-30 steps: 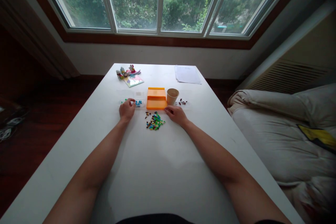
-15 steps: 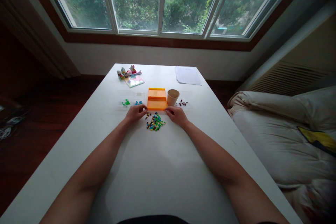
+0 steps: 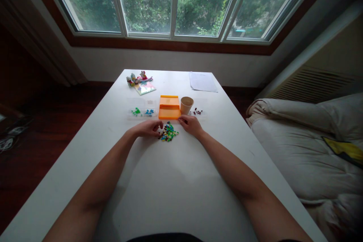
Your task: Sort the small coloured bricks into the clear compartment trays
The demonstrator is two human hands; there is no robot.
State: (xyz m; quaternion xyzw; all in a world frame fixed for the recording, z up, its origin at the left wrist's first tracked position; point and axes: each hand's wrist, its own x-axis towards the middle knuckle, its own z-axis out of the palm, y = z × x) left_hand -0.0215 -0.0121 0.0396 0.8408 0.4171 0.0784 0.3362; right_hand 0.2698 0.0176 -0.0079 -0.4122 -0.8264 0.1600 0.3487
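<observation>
A loose pile of small coloured toy bricks (image 3: pixel 169 132), mostly green with blue, yellow and brown ones, lies on the white table. My left hand (image 3: pixel 148 127) is at the pile's left edge, thumb and forefinger apart and curved towards the bricks. Behind the pile stands an orange plastic box (image 3: pixel 169 113) with its lid raised. My right hand (image 3: pixel 191 124) rests by the box's near right corner, fingertips pressed together there. Whatever they may pinch is hidden. Just behind that hand is a brown paper cup (image 3: pixel 186 105).
Left of the orange box, a clear tray (image 3: pixel 141 103) holds green pieces (image 3: pixel 136 111) and blue pieces (image 3: pixel 149 112). Dark brown pieces (image 3: pixel 197 111) sit right of the cup. Toy figures (image 3: pixel 138 78), a card (image 3: pixel 145 88) and paper sheets (image 3: pixel 202 82) lie at the far end.
My left hand has left the orange box's near left corner and come down beside the brick pile, its fingers parting. The blue pieces now show fully. My right hand stays put.
</observation>
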